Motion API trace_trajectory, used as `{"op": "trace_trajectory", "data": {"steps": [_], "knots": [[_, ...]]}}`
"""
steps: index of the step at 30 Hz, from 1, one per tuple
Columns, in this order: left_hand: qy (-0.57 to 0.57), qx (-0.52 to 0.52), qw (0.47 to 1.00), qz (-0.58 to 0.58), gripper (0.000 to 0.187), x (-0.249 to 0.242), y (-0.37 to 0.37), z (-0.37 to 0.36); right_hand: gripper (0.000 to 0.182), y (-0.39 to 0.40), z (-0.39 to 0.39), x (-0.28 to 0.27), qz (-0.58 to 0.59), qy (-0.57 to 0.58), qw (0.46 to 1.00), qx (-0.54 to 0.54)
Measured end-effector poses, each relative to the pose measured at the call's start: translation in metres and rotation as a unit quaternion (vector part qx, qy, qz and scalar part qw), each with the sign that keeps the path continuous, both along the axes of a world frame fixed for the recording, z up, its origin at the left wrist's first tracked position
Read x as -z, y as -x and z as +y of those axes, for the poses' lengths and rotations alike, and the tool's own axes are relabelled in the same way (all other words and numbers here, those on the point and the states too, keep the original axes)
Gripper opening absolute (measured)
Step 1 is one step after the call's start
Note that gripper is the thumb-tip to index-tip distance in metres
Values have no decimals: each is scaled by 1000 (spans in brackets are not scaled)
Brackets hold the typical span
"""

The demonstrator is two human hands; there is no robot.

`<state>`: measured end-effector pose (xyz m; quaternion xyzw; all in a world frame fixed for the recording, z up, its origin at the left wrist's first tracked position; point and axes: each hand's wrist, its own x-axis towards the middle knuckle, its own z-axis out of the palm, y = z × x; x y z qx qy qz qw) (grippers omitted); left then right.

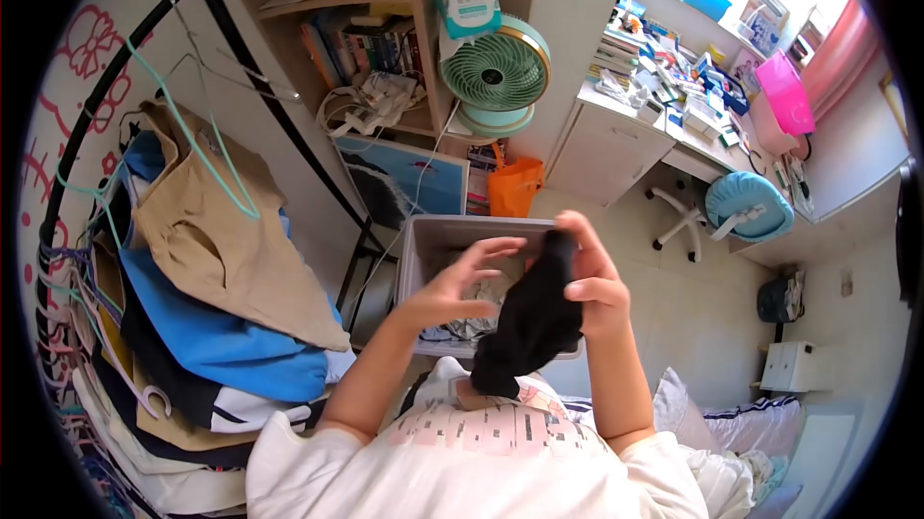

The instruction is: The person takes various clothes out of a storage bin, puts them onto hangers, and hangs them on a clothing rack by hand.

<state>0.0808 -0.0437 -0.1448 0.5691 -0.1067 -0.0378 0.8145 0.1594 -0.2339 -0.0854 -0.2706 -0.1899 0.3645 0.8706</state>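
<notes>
Black cloth (531,317): held over bin (409,259), across its near rim
Right grip (589,273): clamped on cloth's upper end
Left grip (464,286): spread above bin
Risk: cloth could be dropped outside bin if hold slips

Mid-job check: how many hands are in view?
2: the right hand holds the black cloth; the left hand is open, to the cloth's left, above the bin.

Cloth (531,322): black. Bin (408,264): grey. Shirt (462,480): white, pink-and-grey print. Fan (495,71): mint green. Bag (517,189): orange. Chair cover (762,194): light blue. Curtain (839,55): pink. Wall (85,42): white, pink line drawings.
</notes>
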Motion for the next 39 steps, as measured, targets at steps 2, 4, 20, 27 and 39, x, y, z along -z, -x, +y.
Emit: {"op": "trace_trajectory", "data": {"steps": [2,4,20,27,39], "knots": [[48,6,999,-7,67,-7,-9,-10,71,-4,8,-7,-79,36,993,-86],[-21,51,998,-42,64,-17,-20,-1,68,-7,5,-24,-117,88,984,-99],[-582,-177,791,-69,44,-96,21,104,33,-57,-54,-51,-682,484,513,193],[-609,-219,750,-135,13,-106,25,107,28,-64,-51,-66,-731,433,449,277],[-230,-48,967,-99,22,-111,-16,29,25,-32,8,-103,-555,378,741,5]]}}
